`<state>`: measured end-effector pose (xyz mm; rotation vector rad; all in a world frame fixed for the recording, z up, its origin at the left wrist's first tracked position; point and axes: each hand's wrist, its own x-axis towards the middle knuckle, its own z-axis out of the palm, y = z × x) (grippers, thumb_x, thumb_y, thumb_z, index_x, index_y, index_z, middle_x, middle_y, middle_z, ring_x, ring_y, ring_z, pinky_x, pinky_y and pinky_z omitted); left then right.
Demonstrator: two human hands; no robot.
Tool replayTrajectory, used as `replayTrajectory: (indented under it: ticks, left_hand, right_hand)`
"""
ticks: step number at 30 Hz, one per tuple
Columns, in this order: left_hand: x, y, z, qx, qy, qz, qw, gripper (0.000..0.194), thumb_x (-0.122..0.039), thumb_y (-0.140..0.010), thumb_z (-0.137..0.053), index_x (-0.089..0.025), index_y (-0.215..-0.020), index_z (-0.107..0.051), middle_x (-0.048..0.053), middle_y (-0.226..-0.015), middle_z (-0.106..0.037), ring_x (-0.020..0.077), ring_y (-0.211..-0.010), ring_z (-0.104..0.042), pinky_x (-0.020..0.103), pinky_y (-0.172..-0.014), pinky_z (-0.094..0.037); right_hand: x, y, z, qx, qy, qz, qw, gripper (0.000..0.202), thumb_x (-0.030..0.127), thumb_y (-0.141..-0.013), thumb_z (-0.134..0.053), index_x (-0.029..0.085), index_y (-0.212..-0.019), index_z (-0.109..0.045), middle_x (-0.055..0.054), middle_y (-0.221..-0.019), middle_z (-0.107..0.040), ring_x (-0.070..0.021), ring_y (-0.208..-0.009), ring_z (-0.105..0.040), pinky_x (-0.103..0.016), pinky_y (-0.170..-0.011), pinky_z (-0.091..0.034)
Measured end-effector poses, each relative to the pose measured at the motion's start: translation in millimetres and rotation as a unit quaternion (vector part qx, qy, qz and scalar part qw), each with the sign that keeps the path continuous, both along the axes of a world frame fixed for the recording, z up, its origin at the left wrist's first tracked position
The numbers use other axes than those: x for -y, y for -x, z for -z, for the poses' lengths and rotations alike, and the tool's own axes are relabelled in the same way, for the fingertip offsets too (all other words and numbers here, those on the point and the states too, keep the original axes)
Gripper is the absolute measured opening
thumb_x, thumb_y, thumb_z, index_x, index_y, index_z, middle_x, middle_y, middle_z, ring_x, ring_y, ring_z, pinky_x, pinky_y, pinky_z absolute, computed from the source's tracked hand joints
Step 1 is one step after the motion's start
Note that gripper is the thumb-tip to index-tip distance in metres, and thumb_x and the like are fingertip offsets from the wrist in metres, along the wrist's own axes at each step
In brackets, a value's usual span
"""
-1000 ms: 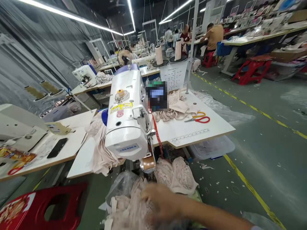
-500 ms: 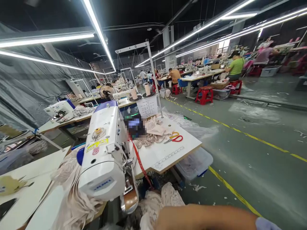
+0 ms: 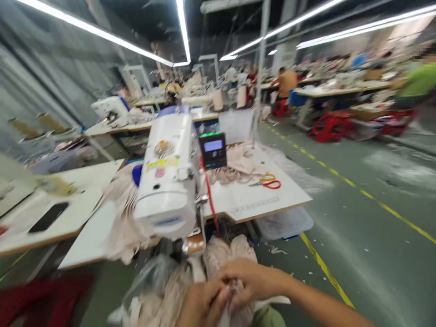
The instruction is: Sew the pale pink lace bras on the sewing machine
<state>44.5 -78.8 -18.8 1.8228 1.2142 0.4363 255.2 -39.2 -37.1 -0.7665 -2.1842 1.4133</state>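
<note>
My left hand [image 3: 204, 299] and my right hand [image 3: 250, 279] are close together at the bottom centre, both with bent fingers closed on pale beige fabric [image 3: 218, 252]. More of this cloth is bunched below the sewing machine [image 3: 166, 177]. The machine is white and purple, with a lit control screen [image 3: 213, 150] at its right. A red strip [image 3: 210, 200] hangs beside it. Scissors with red and yellow handles [image 3: 271, 184] lie on the white tabletop [image 3: 252, 200]. The fingertips are partly blurred and hidden in the cloth.
A black phone [image 3: 49, 217] lies on the left table [image 3: 85, 195]. A red stool [image 3: 44, 295] is at the lower left. A clear plastic bin [image 3: 284, 222] sits under the table's right end. People sit at tables farther back, one in orange [image 3: 286, 84].
The view has shifted, and the machine appears farther right. Both hands now show together on the fabric, where before only one blurred arm crossed the bottom right.
</note>
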Motion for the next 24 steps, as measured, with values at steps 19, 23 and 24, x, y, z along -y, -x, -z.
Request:
replayTrajectory:
  ticks: [19,23,24]
  left_hand:
    - [-71.3,35.9,-26.3,0.025,-0.038,-0.290,0.956,0.022,-0.036,-0.075,-0.056,-0.018,-0.062,-0.057,-0.001,-0.063,-0.057,0.0155,-0.071,-0.053,0.022,-0.063,-0.044]
    - [-74.4,35.3,-27.9,0.031,-0.063,-0.285,0.956,0.020,-0.036,-0.074,-0.058,-0.018,-0.065,-0.061,0.004,-0.079,-0.070,0.0194,-0.084,-0.058,0.027,-0.078,-0.049]
    - [-74.9,34.8,-29.3,0.034,-0.067,-0.282,0.956,0.020,-0.035,-0.074,-0.058,-0.018,-0.065,-0.061,0.005,-0.080,-0.070,0.0199,-0.085,-0.058,0.028,-0.080,-0.049]
  right_hand:
    - [-71.2,50.0,-19.6,0.001,0.098,0.209,0.973,0.044,0.055,-0.081,-0.060,0.021,-0.057,-0.045,0.002,-0.056,-0.046,-0.0150,-0.055,-0.045,-0.027,-0.054,-0.037]
    - [-75.5,49.7,-20.0,-0.003,0.109,0.198,0.974,0.039,0.055,-0.078,-0.066,0.022,-0.059,-0.055,-0.001,-0.060,-0.055,-0.0207,-0.063,-0.055,-0.031,-0.061,-0.046]
    - [-76.8,49.1,-17.1,-0.006,0.114,0.196,0.974,0.039,0.055,-0.078,-0.066,0.022,-0.060,-0.057,-0.001,-0.060,-0.056,-0.0216,-0.064,-0.057,-0.032,-0.062,-0.047]
